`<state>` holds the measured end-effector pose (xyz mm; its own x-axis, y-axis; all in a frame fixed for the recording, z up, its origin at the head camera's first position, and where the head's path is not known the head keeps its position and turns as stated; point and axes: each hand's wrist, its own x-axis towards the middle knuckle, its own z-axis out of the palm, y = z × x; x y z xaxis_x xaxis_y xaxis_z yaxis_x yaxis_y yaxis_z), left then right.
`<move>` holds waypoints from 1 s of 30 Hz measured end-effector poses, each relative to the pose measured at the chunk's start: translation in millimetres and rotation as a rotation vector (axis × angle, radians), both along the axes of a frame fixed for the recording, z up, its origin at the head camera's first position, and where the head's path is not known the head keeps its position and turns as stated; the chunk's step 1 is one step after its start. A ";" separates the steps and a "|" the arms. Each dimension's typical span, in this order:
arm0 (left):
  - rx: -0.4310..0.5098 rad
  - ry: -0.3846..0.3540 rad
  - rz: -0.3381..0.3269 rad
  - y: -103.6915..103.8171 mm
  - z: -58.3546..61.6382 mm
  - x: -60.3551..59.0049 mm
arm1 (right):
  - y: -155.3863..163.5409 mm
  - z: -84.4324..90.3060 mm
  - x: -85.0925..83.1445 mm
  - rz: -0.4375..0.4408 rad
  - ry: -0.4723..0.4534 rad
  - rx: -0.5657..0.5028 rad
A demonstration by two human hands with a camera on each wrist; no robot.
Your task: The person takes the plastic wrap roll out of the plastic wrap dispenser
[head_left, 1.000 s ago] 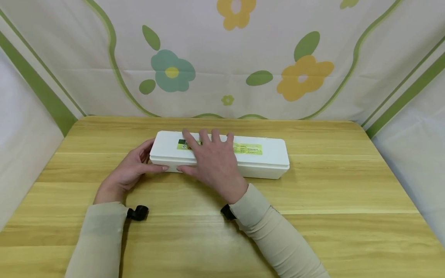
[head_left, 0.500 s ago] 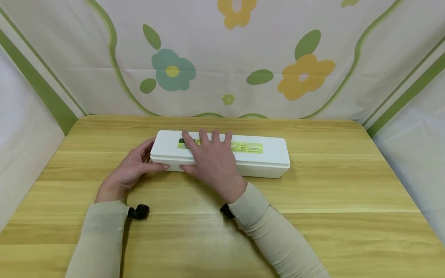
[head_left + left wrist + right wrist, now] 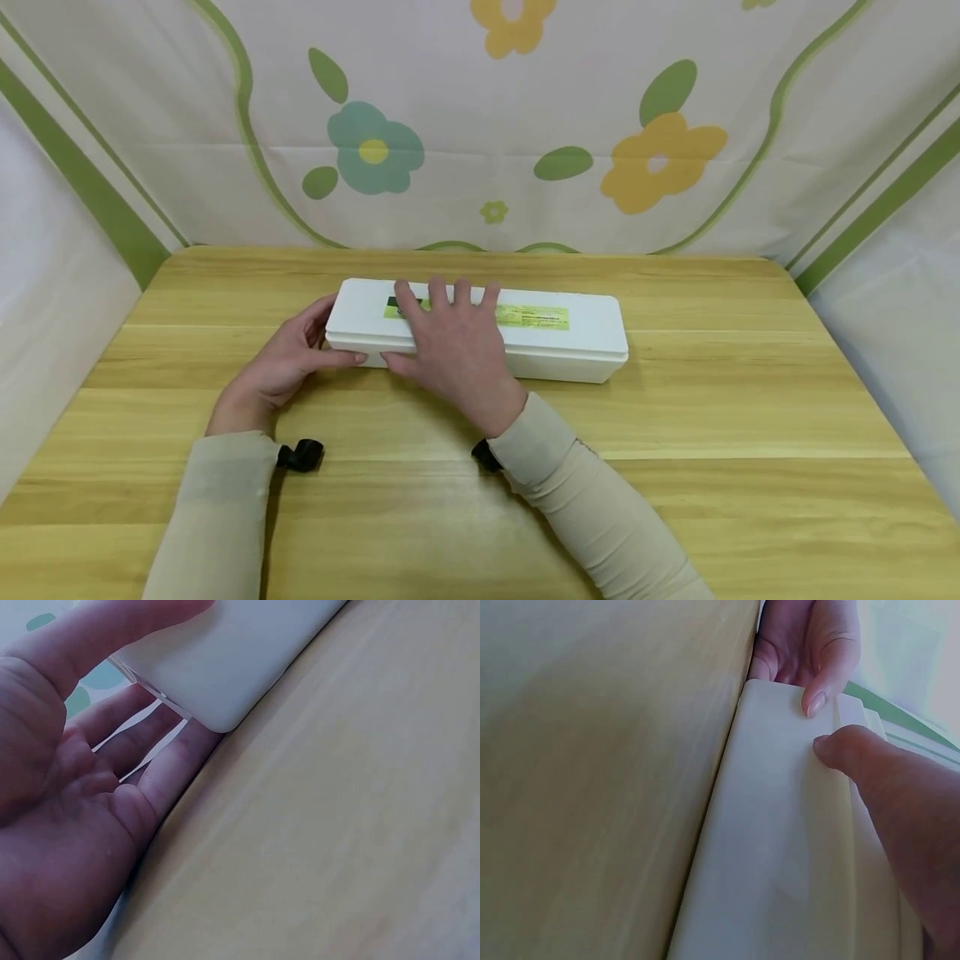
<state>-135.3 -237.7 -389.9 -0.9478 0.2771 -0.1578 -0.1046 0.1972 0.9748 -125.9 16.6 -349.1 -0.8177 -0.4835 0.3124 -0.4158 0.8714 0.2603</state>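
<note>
A long white box [image 3: 570, 333] with a lid and a green label [image 3: 536, 317] lies across the wooden table [image 3: 750, 417]. My left hand [image 3: 281, 367] holds its left end, with the thumb on the front side and the fingers round the end wall. The left wrist view shows that box corner [image 3: 247, 652] against my left palm and fingers [image 3: 150, 742]. My right hand [image 3: 450, 350] lies flat on the lid with fingers spread and straight. Its thumb [image 3: 870, 761] touches the lid's front rim of the box [image 3: 780, 847], close to the left thumb [image 3: 814, 697].
A flowered cloth backdrop [image 3: 480, 125] closes off the far side and both flanks of the table. Small black wrist camera mounts [image 3: 302, 455] sit at my beige sleeves. Bare wood lies right of the box and in front of it.
</note>
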 end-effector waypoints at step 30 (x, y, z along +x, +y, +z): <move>0.011 0.010 -0.011 0.9 1.9 0.9 | -5.6 1.7 2.2 -0.024 -0.010 -0.004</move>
